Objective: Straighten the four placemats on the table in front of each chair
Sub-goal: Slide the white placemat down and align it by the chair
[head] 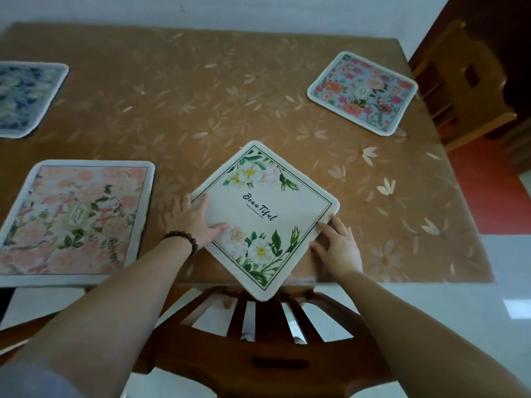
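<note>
The cream placemat (265,218) lies between the two hands, turned like a diamond: one corner points away from the fingers toward the middle of the counter (201,90), the opposite corner hangs over the near edge above the chair back (258,334). Its printed word runs on a slant, so the mat looks turned well off square to the counter edge.

The left hand (195,219) lies flat on the mat's left corner, fingers (202,201) straight and spread, thumb reaching in toward the lower flowers; it presses and does not clasp. The right hand (339,248) sits at the lower-right edge, its fingertips touching the rim just below the right corner, fingers relaxed and released (whether a fingertip is tucked under the rim I cannot tell). Both hands are equally near, one on each side, so the turn would probably be made by the two together, pivoting the mat until an edge runs along the counter's near side.

The mat is square with rounded corners and a pale fuzzy border, white flowers at two corners inside a thin dark line. It looks soft and flat, likely to slide easily on the glossy cover.

Three other floral mats lie on the counter: pink (74,219) to the left of the left hand, blue (23,96) beyond that, rose-patterned (363,93) far right.
</note>
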The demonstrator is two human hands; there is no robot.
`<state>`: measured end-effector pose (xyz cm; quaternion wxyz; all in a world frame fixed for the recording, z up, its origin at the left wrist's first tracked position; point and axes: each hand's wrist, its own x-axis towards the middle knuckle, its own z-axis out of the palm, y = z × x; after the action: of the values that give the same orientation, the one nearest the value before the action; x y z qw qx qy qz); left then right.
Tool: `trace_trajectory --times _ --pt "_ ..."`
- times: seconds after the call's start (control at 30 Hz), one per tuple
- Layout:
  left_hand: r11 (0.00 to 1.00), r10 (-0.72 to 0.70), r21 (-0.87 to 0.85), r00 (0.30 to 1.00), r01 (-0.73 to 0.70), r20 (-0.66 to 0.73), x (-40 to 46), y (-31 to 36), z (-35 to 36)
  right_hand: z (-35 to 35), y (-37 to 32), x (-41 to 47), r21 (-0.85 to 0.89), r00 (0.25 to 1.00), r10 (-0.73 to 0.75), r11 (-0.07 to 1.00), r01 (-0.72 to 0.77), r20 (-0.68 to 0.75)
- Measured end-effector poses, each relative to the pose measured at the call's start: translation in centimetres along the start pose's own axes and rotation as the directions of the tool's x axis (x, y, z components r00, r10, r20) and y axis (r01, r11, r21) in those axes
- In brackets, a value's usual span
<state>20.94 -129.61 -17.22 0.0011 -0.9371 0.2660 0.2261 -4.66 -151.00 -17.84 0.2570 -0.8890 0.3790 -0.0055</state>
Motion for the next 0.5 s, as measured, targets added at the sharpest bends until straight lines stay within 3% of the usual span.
trace_trajectory --times 0.13,0.23,0.33,0.5 --pt "0.998 -0.062 0.027 0.997 0.063 -0.033 -3.3 1.2 1.6 -1.1 -0.4 1.4 0.039 0.996 0.010 0.999 -0.007 -0.091" --pt "0.996 -0.093 0.009 0.992 0.094 -0.083 -6.0 2.8 3.0 -1.6 -0.8 2.0 0.044 0.997 0.038 0.998 -0.035 -0.069" --pt "0.995 -0.098 -0.026 0.992 0.096 -0.075 -8.0 4.0 3.8 -1.5 -1.2 1.0 0.071 0.997 0.054 0.996 -0.058 0.050" --pt "0.995 -0.095 0.013 0.995 0.095 0.017 -9.9 4.8 4.3 -0.3 -1.3 -3.5 -0.241 0.950 0.123 0.969 -0.053 0.287"
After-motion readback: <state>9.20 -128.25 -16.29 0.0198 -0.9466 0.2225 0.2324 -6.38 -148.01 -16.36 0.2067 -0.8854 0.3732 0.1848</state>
